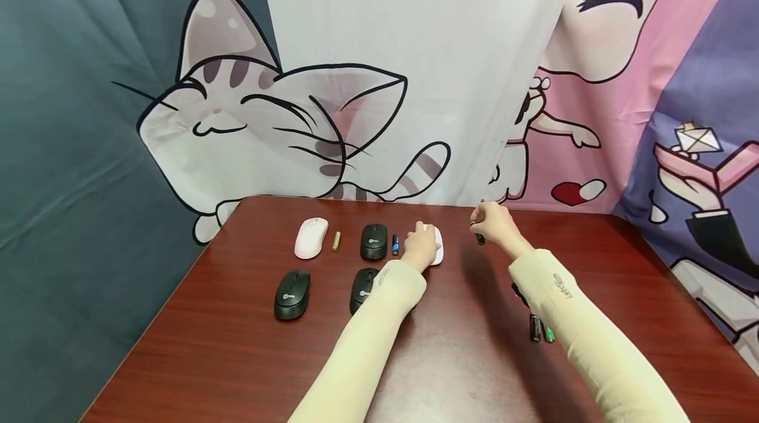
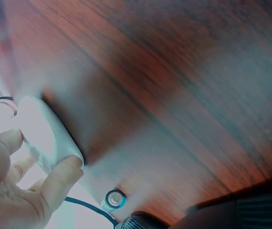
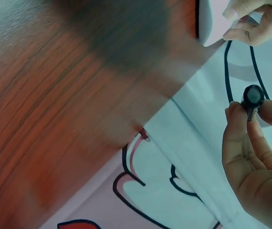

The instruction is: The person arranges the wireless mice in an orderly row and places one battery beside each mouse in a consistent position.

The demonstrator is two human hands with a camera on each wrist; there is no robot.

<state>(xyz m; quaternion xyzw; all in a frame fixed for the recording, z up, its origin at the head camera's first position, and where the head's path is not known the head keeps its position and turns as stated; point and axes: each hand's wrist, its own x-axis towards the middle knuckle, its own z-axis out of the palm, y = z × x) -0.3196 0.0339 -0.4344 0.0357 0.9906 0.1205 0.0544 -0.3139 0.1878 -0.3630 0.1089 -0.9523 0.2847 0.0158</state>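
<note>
My left hand (image 1: 420,246) holds a white computer mouse (image 1: 438,248) by its sides near the back of the table. In the left wrist view, thumb and fingers grip both edges of the mouse (image 2: 43,126). Right of it, my right hand (image 1: 497,224) is raised over the table and pinches a small black battery (image 1: 479,238) between thumb and fingertips. The right wrist view shows this battery (image 3: 253,97) nearly end-on. A blue battery (image 1: 395,244) stands just left of my left hand, beside a black mouse (image 1: 373,242).
Farther left are another white mouse (image 1: 311,238) and a gold battery (image 1: 336,241). Nearer lie a black mouse (image 1: 292,294) and another black mouse (image 1: 362,288), partly hidden by my left sleeve. A black battery (image 1: 535,327) and a green battery (image 1: 549,333) lie beside my right forearm.
</note>
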